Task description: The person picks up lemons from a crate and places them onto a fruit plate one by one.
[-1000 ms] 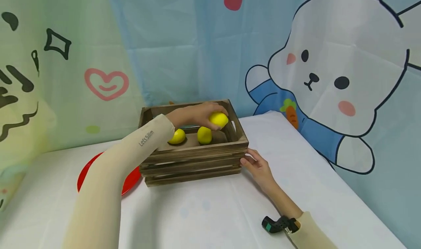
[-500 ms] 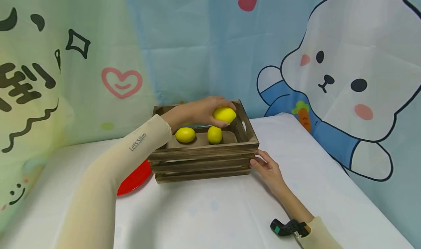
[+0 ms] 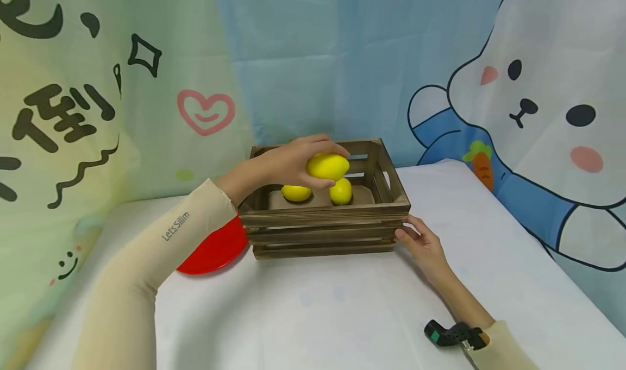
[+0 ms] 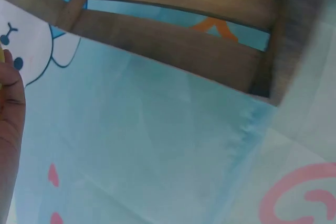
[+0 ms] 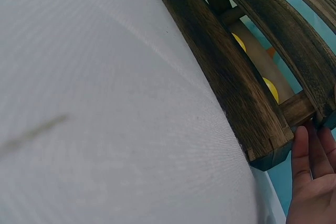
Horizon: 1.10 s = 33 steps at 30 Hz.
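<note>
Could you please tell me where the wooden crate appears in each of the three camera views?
Head: wooden crate at centre, on the white table.
Left wrist: its slats cross the top, seen from close.
Right wrist: its corner runs diagonally at right, the right hand touching it.
Shared landmark: the dark slats.

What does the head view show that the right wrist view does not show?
Only the head view shows the left hand gripping a yellow lemon above the dark wooden slatted crate, and the round red plate. Only the right wrist view shows the crate's corner joint up close. Both show the right hand touching the crate's corner and the white tablecloth.
</note>
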{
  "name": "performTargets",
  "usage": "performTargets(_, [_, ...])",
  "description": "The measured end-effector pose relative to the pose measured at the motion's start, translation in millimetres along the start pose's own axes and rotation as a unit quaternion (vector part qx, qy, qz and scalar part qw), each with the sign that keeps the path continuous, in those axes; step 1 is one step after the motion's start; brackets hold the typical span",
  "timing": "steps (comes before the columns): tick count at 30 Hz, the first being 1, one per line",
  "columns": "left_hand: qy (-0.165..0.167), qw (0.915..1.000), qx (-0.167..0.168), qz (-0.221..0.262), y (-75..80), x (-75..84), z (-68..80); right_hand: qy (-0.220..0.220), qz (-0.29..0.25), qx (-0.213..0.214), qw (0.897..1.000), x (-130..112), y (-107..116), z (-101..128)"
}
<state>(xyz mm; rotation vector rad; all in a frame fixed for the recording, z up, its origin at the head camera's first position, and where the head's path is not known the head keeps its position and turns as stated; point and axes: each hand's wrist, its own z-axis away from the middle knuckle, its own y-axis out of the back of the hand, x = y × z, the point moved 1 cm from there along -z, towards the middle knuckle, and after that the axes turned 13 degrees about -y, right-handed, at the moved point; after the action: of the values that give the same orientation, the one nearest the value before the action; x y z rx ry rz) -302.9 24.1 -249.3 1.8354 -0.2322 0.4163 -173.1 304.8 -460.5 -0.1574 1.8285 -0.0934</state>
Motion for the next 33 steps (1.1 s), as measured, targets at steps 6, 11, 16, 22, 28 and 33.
performTargets(6, [-0.039,0.9984,0.038,-0.011,7.4,10.7,19.1,0.002,-0.006,0.004,1.000,-1.3,-0.3,-0.1])
performTargets(11, [-0.061,0.9948,0.080,-0.016,14.8,16.4,37.1,0.002,-0.007,0.010,1.000,-1.0,-0.5,1.1])
performTargets(16, [-0.062,0.9878,0.140,-0.028,24.1,16.6,65.4,0.004,-0.004,0.003,1.000,1.4,0.5,-0.5])
performTargets(22, [-0.014,0.9753,0.206,-0.080,42.0,12.0,103.9,0.001,-0.002,-0.007,1.000,0.0,1.4,-4.3])
performTargets(28, [0.043,0.9606,0.260,-0.090,48.7,-10.1,142.2,0.006,-0.013,-0.004,1.000,-0.6,-0.6,-3.5])
performTargets(33, [0.100,0.9543,0.266,-0.093,40.2,-30.9,171.7,0.006,-0.015,-0.003,1.000,0.1,-1.6,-1.8])
